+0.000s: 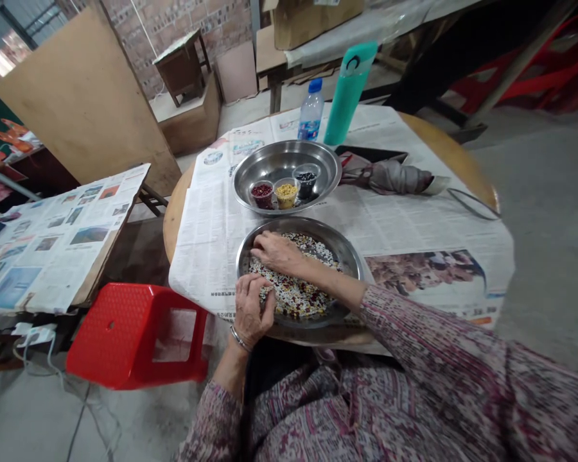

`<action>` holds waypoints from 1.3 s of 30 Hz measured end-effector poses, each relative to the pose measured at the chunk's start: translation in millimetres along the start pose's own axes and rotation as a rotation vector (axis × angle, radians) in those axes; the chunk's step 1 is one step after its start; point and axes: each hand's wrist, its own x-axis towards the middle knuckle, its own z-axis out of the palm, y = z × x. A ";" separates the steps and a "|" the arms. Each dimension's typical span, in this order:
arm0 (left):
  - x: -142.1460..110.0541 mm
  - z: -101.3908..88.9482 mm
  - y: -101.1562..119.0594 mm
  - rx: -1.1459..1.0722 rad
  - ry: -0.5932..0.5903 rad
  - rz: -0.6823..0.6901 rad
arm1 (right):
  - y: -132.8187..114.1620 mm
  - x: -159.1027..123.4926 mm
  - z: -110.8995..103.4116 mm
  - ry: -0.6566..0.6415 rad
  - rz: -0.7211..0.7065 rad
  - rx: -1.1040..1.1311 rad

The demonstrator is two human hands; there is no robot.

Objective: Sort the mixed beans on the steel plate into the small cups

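A round steel basin in front of me holds mixed white, yellow, dark red and black beans spread over its bottom. My right hand reaches across into its left side, fingers bent down and drawn together at the beans. At the near left rim is my left hand, its fingers and thumb curled inward; whatever lies in them is hidden. Beyond stands a second steel basin with three clear cups: dark red beans, yellow beans and black beans.
Newspaper covers the round table. Behind the far basin stand a water bottle and a teal flask. A folded umbrella lies to the right. On the left are a red stool and another newspaper-covered table.
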 end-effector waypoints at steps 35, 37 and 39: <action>2.7 1.5 0.5 0.067 0.000 0.007 | 36.1 -72.2 -13.5 0.037 -0.333 0.128; 2.2 1.8 -0.1 0.065 -0.007 0.007 | 34.2 -61.8 -14.0 0.071 -0.325 0.104; 1.8 2.0 -0.5 0.064 -0.012 0.005 | 28.3 -52.0 -11.5 0.084 -0.354 0.086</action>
